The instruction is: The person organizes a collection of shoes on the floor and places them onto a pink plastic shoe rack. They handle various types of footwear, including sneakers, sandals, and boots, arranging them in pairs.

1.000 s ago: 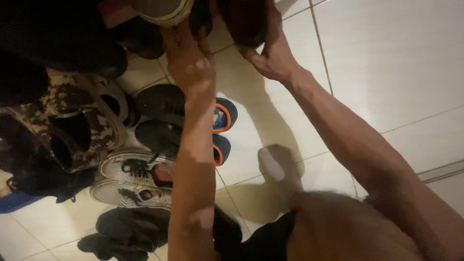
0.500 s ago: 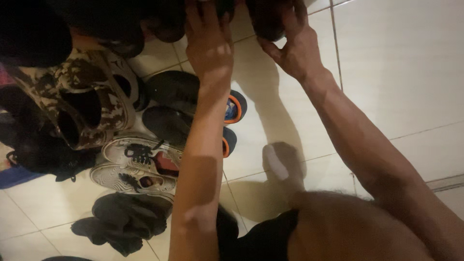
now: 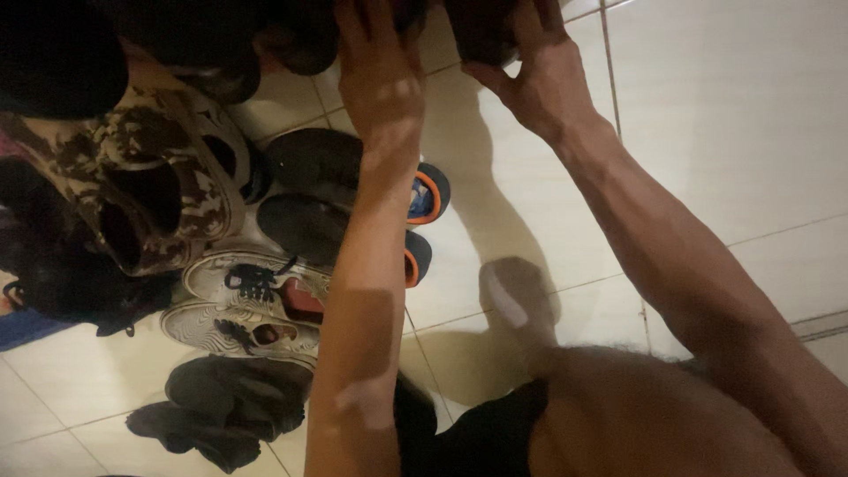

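My right hand (image 3: 541,78) grips a dark brown shoe (image 3: 477,26) at the top edge of the view, thumb under it and fingers curled over its side. My left hand (image 3: 380,75) reaches forward beside it, fingers spread against another dark shoe (image 3: 305,40) that is mostly cut off by the frame. Whether the left hand actually holds that shoe is hidden. Both forearms stretch up from the bottom of the view over a white tiled floor (image 3: 724,115).
Shoes crowd the left: camouflage-patterned shoes (image 3: 150,185), dark sandals with orange and blue trim (image 3: 353,212), white sneakers with black laces (image 3: 252,305), a dark crumpled pair (image 3: 221,406). My foot in a white sock (image 3: 512,300) and bare knee (image 3: 636,415) are below.
The view has shifted so both hands sit higher and further right in it. My left hand went from gripping at the shoe to fingers spread flat on it. The right hand keeps its hold.
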